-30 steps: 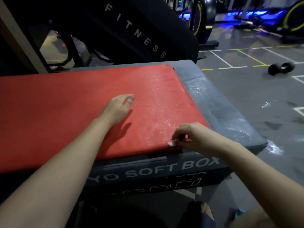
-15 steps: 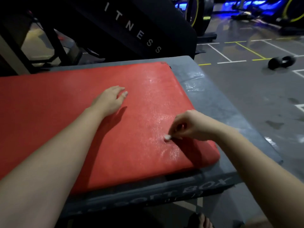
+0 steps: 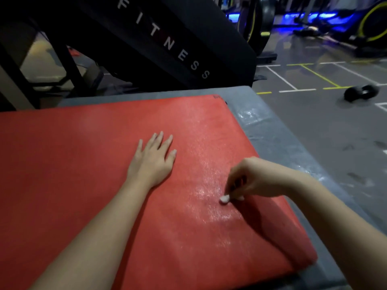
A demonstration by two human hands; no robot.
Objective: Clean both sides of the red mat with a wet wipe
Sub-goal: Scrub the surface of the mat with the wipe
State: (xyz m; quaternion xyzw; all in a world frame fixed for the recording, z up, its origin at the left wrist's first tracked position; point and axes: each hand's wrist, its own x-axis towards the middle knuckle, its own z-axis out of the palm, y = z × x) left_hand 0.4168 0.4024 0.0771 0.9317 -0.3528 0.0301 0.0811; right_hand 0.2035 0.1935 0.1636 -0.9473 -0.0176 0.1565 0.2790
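My left hand lay flat and spread wide on the bumpy red mat, my right hand pinched a little white wet wipe on its shiny patch

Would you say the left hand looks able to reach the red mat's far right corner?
Probably yes: the left hand rests flat on the red mat, only bare mat before that corner.

Presses the left hand flat, fingers spread, on the red mat. Pinches a small white wet wipe in the right hand, touching the mat's glistening right part. Has the mat lying on a grey padded box.
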